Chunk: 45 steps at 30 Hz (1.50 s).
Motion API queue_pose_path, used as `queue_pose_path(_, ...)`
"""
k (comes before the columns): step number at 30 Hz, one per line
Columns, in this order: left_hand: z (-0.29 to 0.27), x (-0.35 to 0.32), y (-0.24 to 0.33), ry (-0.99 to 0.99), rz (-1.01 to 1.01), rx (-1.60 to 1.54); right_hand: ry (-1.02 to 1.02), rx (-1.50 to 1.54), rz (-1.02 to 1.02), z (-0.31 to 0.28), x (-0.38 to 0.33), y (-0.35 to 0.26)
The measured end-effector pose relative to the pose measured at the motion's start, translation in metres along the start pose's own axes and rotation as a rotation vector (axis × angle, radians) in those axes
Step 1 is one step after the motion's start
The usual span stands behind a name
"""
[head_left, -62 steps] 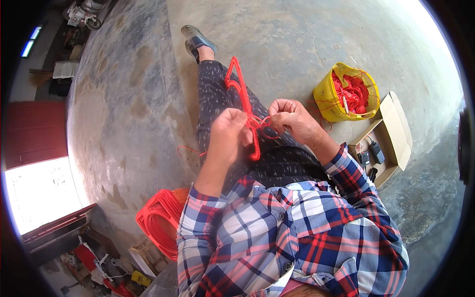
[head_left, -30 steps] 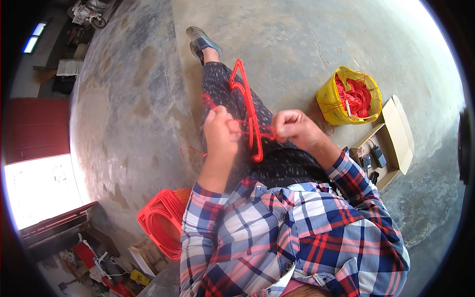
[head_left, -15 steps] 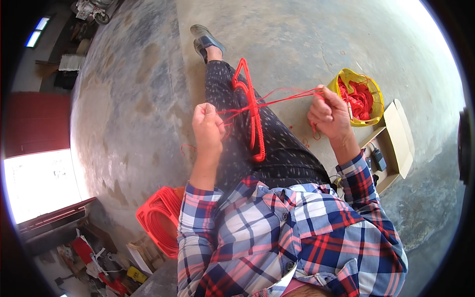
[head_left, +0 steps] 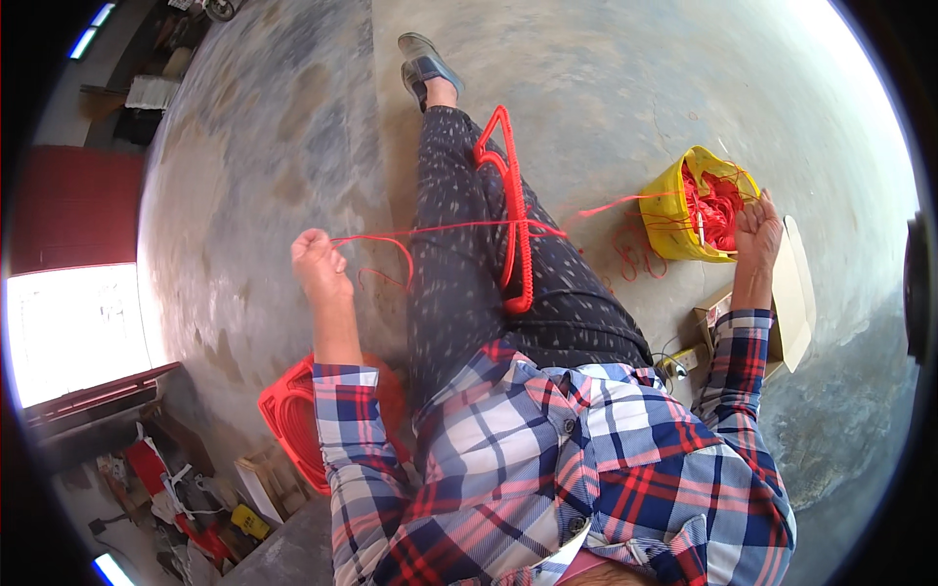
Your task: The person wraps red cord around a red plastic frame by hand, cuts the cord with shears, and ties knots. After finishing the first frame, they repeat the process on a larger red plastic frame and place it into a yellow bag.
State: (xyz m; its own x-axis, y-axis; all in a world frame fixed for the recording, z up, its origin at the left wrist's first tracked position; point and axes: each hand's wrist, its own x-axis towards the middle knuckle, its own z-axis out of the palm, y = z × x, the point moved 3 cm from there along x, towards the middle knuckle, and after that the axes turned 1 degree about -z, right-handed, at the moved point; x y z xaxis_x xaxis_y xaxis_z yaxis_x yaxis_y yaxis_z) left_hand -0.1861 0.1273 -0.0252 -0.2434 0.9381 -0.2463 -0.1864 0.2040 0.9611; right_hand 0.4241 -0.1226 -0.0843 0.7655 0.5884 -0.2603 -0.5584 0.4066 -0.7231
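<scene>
Across my lap lies a red loop-shaped frame (head_left: 523, 244), one of its sides wound in cord. A red cord (head_left: 459, 227) runs from the frame out to my left hand (head_left: 322, 266), which is closed on it. A loose end curls below that hand. My right hand (head_left: 758, 234) is raised at the right, its fingers closed on red cord strands beside the yellow bucket (head_left: 664, 200). Those strands trail left past the bucket. Tangled red cord (head_left: 718, 210) fills the bucket.
Beside my left sleeve stand several stacked red frames (head_left: 293, 430). Near my right forearm is an open cardboard box (head_left: 796, 293). Red cord scraps (head_left: 635, 256) lie on the concrete floor. Mixed clutter (head_left: 186, 488) sits at lower left.
My hands have spread widely apart, left hand leftward and right hand rightward to the bucket. The several strands stretched across the frame have thinned to a looser cord.
</scene>
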Motion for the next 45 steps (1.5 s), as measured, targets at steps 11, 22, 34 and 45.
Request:
queue_pose_path(11, 0.121, -0.145, 0.018, -0.736, 0.192, 0.669, -0.727, -1.436, -0.397, 0.163, -0.119, 0.088)
queue_pose_path(22, 0.058, -0.117, 0.013, -0.605, 0.425, 0.783, -0.521, -1.198, -0.086, 0.121, -0.063, 0.040)
queue_pose_path(34, 0.076, -0.155, 0.013, -0.658, 0.519, 0.738, -0.813, -1.111, -0.012, 0.172, -0.132, 0.110)
queue_pose_path(45, 0.062, -0.126, 0.003, -0.725, 0.050, 0.645, -0.596, -1.142, 0.158, 0.168, -0.106, 0.072)
